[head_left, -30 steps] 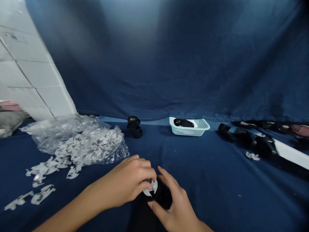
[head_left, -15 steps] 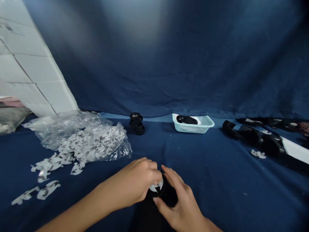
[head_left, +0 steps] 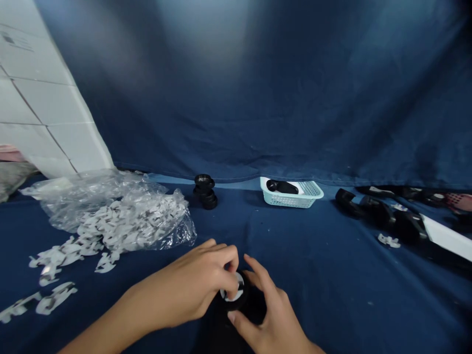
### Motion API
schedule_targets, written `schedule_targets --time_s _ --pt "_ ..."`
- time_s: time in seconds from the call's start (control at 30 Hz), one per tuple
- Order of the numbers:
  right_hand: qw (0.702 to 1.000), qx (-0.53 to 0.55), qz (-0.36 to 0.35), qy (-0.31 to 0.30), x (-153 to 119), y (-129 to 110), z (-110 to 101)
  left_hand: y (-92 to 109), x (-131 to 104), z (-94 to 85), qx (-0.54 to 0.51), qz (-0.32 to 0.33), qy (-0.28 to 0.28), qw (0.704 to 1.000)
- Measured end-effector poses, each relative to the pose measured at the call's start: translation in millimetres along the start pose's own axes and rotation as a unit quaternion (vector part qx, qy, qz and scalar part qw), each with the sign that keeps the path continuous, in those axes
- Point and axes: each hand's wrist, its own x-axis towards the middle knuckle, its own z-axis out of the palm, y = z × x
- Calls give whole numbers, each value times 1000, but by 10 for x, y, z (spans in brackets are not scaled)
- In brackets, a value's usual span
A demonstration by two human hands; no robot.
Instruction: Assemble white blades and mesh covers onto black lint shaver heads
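Observation:
Low in the middle of the head view is a black round part [head_left: 254, 301], dark against a black area below it, so its full shape is hard to make out. My right hand [head_left: 276, 314] curves around its right side, thumb in front and fingers behind. On top of the part sits a small white plastic piece [head_left: 239, 291] with cut-outs. My left hand [head_left: 202, 280] reaches in from the left, its bent fingers gripping or pressing this piece and partly covering it.
To the left, many similar white plastic pieces [head_left: 125, 223] spill from a clear plastic bag [head_left: 88, 189]. Black rings [head_left: 205, 191] are stacked behind my hands. A light-blue basket [head_left: 291, 199] holds a black part. More black parts [head_left: 379, 211] lie at right.
My left fingers have shifted on the white piece, showing more of it. My view has moved slightly, and the surroundings appear a little further left.

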Motion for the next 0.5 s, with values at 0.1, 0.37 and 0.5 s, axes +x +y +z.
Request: schedule_targets --time_s 0.1,0.37,0.5 --pt "1000 18 14 -3 17 -12 -2 -15 -36 27 9 -26 -10 1000" --pt "999 33 23 -9 21 -15 5 -86 -72 84 7 -67 23 997" --pt "1000 22 11 16 9 56 48 -87 -73 115 -53 -60 23 997"
